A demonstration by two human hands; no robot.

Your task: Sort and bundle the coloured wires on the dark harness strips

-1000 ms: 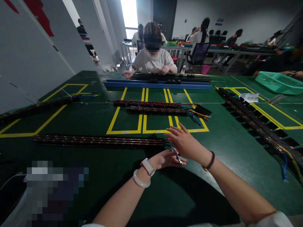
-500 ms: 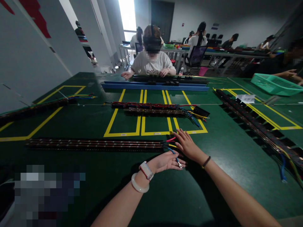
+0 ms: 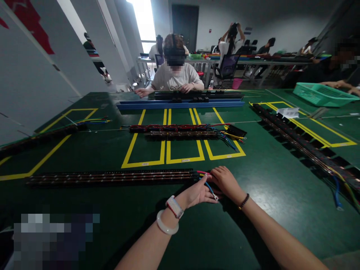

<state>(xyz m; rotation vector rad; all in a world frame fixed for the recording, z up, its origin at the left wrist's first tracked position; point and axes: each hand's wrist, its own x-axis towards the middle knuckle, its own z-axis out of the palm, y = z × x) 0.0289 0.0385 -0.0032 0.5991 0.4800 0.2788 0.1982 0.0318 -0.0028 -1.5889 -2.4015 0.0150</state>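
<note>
A long black strip with copper-coloured rods lies lengthwise before me. From its right end come a red cable, a yellow cable and a blue cable. My left hand is palm up under these cables, fingers stretched out and thumb raised by the red one. The blue cable crosses its palm, a metal ring lug at the fingertips. My right hand is closed, its fingers curled over the red cable's end, which they partly hide.
Two shorter wired strips lie beyond, over yellow tape outlines. Another long strip runs along the right, one more at the left. Blue rails lie before a co-worker. A green basket stands at the far right.
My right hand has gone from spread fingers to curled ones at the red cable's end. My left thumb has risen towards that cable. The view has shifted slightly.
</note>
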